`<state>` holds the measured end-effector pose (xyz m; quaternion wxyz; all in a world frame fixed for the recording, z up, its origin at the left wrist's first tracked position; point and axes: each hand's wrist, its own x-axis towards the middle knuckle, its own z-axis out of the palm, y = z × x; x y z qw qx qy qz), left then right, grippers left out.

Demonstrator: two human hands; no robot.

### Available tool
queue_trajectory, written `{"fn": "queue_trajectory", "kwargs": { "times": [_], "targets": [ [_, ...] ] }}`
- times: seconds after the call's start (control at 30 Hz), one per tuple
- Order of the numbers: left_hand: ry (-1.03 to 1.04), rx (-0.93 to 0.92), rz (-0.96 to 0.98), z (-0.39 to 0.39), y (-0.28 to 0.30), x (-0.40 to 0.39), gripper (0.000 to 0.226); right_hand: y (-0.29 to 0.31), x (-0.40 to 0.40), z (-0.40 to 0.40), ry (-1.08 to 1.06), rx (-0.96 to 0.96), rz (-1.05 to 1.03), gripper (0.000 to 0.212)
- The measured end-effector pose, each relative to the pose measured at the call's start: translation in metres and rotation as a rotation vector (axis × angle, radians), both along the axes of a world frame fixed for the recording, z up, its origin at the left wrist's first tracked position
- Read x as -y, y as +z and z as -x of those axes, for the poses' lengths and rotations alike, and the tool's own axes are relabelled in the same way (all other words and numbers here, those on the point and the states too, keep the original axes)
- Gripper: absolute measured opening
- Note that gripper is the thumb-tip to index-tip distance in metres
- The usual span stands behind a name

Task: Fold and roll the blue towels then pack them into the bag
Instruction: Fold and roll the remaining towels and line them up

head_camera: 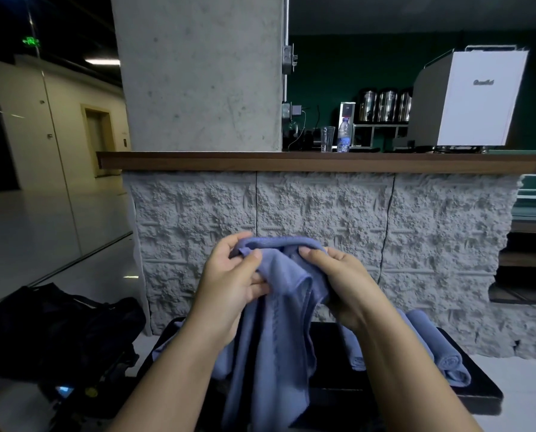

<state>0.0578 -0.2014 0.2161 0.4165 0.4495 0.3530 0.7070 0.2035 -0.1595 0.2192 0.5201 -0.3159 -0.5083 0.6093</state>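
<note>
Starting at the far left, a black bag (64, 325) is seen lying on the pale floor, slumped and dark, so whether its mouth is open cannot be told. It is set close beside a black bench (478, 388), presumably so that finished towels can be dropped in without a reach. Above the bench a blue towel (272, 332) is held up in the air by both hands, its length left hanging so the edges can be found and matched for a fold. The left hand (229, 291) is curled round one top corner, thumb pinching the cloth against the fingers. The right hand (338, 282) is clenched on the top edge close by, cloth bunched beneath it. Further right, rolled blue towels (441, 353) are laid together on the bench, apparently finished and not yet packed. Behind everything stands a rough stone counter (322, 213).
</note>
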Motion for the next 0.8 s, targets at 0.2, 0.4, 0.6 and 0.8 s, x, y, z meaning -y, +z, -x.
{"fn": "queue_trajectory", "kwargs": {
  "times": [0.2,0.4,0.6,0.8],
  "targets": [
    [-0.058,-0.224,-0.07,-0.008,-0.001,0.007,0.044,0.008,0.01,0.002,0.067,-0.038,-0.059,0.014],
    [0.105,-0.309,-0.1,-0.006,0.004,0.005,0.039,0.007,0.012,0.0,0.158,0.07,-0.114,0.013],
    [0.325,-0.423,-0.133,-0.005,-0.002,0.003,0.027,0.008,0.014,0.0,0.169,0.031,-0.058,0.009],
    [0.269,-0.529,-0.137,-0.007,-0.007,0.002,0.023,0.0,0.008,0.003,-0.131,0.117,-0.2,0.009]
  ]
}}
